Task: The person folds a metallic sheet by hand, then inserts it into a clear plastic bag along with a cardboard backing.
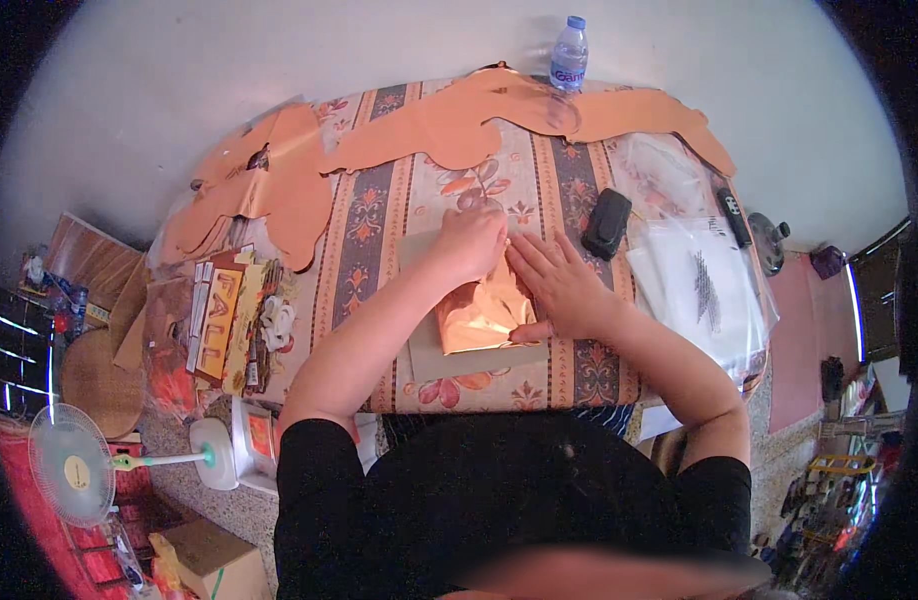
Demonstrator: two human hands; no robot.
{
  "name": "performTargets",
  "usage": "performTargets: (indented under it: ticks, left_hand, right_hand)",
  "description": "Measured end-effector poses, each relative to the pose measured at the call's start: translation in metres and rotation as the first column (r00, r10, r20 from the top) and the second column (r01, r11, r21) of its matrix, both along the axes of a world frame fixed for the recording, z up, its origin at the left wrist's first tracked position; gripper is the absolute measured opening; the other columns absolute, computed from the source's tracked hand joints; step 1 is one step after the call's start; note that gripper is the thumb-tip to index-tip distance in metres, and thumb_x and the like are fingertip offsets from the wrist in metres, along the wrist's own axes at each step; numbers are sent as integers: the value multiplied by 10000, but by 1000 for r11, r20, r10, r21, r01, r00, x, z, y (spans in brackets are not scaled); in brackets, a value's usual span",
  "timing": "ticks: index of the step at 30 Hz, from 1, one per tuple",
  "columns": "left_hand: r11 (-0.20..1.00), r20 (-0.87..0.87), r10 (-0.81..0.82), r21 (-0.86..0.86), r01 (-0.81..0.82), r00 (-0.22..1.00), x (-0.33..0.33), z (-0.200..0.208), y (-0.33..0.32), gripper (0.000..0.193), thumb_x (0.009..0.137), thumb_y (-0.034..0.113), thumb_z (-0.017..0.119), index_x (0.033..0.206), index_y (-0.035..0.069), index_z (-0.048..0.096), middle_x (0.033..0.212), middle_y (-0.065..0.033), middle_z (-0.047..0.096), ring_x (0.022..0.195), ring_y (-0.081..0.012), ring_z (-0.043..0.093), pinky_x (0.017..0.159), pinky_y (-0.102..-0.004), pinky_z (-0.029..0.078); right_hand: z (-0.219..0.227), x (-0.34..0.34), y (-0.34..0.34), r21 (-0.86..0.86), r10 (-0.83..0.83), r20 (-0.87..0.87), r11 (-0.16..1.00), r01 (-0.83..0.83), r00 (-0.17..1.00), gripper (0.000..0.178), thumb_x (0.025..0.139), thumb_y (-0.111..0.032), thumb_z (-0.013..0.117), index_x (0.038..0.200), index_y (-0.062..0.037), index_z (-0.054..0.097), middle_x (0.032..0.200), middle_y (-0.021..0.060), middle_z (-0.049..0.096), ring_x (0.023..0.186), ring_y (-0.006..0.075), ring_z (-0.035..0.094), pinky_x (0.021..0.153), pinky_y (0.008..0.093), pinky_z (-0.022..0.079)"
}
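A shiny copper-coloured foil sheet [479, 318] lies on a grey board [424, 350] at the near side of the table, in front of me. My left hand [472, 243] is closed in a fist over the sheet's far part; what its fingers hold, if anything, is hidden. Flat against the sheet's right side rests my right hand [567, 288], fingers stretched out and thumb near the lower right corner. The two hands almost meet at the fingertips.
Copper-coloured cut sheets [419, 128] spread along the table's far side. A water bottle [569, 55] stands behind them. A black case [607, 224] and plastic-sleeved white sheets [694, 285] lie to the right; craft pieces [234, 325] sit left. A fan [74, 465] stands on the floor.
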State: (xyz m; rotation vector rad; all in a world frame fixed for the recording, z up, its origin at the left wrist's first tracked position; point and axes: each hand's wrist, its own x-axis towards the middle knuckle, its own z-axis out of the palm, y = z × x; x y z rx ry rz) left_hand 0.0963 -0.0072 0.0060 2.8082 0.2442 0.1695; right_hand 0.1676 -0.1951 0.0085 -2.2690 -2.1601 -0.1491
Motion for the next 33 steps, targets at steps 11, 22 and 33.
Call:
performTargets:
  ticks: [11,22,33]
  left_hand:
    - [966,220,73,-259,-14,973,-10,-12,14,81,828,129,600,863,59,577,904,-137,641,873,-330,626,807,-470,447]
    - [975,-135,-208,51,216,969,-103,4,-4,961,781,603,634,1469,43,264,1547,-178,194,1458,-301,119,1136,-578,115]
    - [989,-215,-145,-6,148,966,-135,7,28,1104,689,606,713,1502,70,192,1575,-139,136,1466,-283,79,1160,-530,84]
  right_hand:
    - [9,0,6,-73,1,27,997,1,1000,1149,670,-812,511,1416,44,331,1464,193,354,1393,312,287,1140,538,155]
    - [5,1,5,-30,13,33,999,-12,999,1133,674,-791,525,1393,67,349,1462,225,336,1391,339,281,1134,538,175]
    - [-1,3,4,29,35,12,999,-36,999,1119,677,-773,530,1383,76,355,1455,233,339,1385,348,280,1127,543,187]
